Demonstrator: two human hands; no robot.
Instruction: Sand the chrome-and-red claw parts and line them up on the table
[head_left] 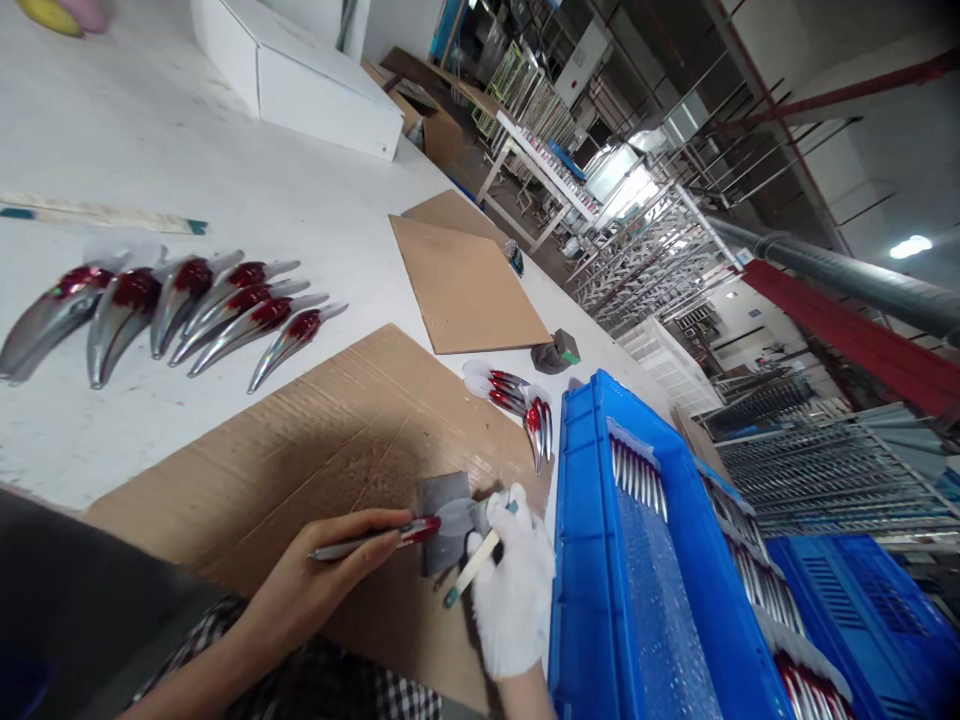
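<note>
My bare left hand (322, 570) pinches a red and silver fishing lure (424, 530) between thumb and fingers. The lure's clear lip points right, over a dark grey block (442, 492) on the cardboard sheet (352, 410). A white knitted glove covers my right hand (517, 590), which is closed on a thin pale stick (474, 572) with a green tip angled down left. The gloved fingertips are close to the lip; whether they touch it I cannot tell. Several more lures (255, 315) lie in a row at the left, and a smaller group (525, 405) is beyond the block.
At my right stands a blue crate (589, 540) with lures (637, 475) and bubble wrap (667, 620). Another cardboard piece (465, 290), a small dark block (555, 352), a white box (322, 90) and a flat strip (105, 213) lie on the white table (315, 200).
</note>
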